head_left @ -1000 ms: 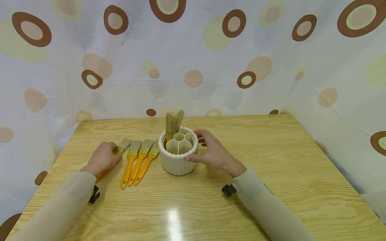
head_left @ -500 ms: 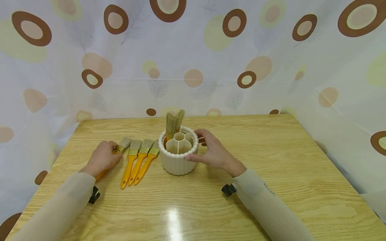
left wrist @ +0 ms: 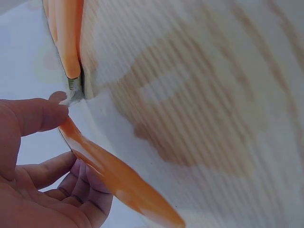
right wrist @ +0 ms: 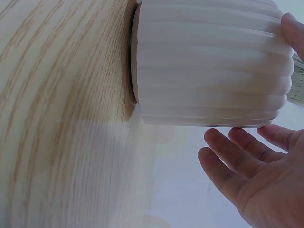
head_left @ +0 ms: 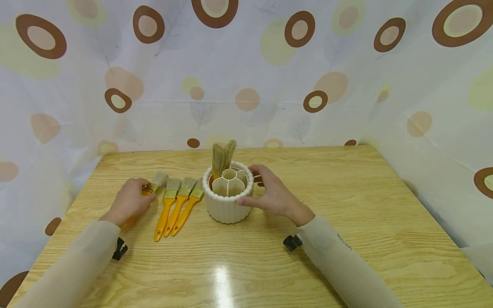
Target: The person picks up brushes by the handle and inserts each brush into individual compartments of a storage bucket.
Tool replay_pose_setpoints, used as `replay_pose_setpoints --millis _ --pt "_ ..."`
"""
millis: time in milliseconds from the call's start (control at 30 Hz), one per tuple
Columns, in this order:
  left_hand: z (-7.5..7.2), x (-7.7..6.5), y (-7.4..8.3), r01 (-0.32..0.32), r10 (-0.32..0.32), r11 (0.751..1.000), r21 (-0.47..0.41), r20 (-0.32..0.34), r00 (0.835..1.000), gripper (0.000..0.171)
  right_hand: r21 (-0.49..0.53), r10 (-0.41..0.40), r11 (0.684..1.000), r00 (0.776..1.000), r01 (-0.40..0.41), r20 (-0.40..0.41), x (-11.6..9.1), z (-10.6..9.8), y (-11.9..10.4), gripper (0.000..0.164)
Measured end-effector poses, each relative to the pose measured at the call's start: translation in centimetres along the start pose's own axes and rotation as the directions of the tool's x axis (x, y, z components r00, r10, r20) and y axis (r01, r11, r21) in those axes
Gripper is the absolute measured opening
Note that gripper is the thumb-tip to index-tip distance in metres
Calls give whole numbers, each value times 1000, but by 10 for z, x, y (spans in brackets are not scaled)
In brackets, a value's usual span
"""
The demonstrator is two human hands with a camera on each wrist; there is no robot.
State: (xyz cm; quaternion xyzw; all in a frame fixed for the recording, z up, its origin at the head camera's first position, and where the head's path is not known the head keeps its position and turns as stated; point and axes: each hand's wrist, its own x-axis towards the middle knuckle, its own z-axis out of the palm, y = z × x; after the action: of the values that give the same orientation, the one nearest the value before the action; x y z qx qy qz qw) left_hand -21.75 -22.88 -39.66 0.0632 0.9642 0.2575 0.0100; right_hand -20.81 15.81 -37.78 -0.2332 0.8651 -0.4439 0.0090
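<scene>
At the left, my left hand [head_left: 129,200] pinches a paintbrush [head_left: 159,179] by the handle, just below its metal band. The left wrist view shows the orange handle [left wrist: 121,180] between thumb and fingers, slanting down past the palm. My right hand [head_left: 274,197] holds the side of a round white brush holder [head_left: 228,209], its thumb near the front of the rim and its fingertips around the right side. The holder's ribbed wall [right wrist: 209,61] fills much of the right wrist view. Bristles of brushes [head_left: 218,157] stick up from the holder's back left sections.
Between the left hand and the holder lie three more orange-handled brushes [head_left: 179,209], bristles pointing away from me. Several sections of the holder's divider [head_left: 229,174] hold nothing. Behind the wooden table [head_left: 346,192] hangs a patterned white curtain [head_left: 246,77].
My left hand has shifted very slightly up and left with the paintbrush. The right hand and the holder have stayed in place.
</scene>
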Motion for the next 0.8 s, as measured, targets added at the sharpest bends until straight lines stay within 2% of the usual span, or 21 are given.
replay_pose_setpoints --millis 433,800 --pt "-2 -4 9 0 0 1000 -12 7 1000 48 4 8 1000 1000 -8 7 -1 0 -1 87" --pt "-1 -4 22 -41 41 999 -10 -48 998 43 11 3 1000 1000 -3 6 -1 0 0 87"
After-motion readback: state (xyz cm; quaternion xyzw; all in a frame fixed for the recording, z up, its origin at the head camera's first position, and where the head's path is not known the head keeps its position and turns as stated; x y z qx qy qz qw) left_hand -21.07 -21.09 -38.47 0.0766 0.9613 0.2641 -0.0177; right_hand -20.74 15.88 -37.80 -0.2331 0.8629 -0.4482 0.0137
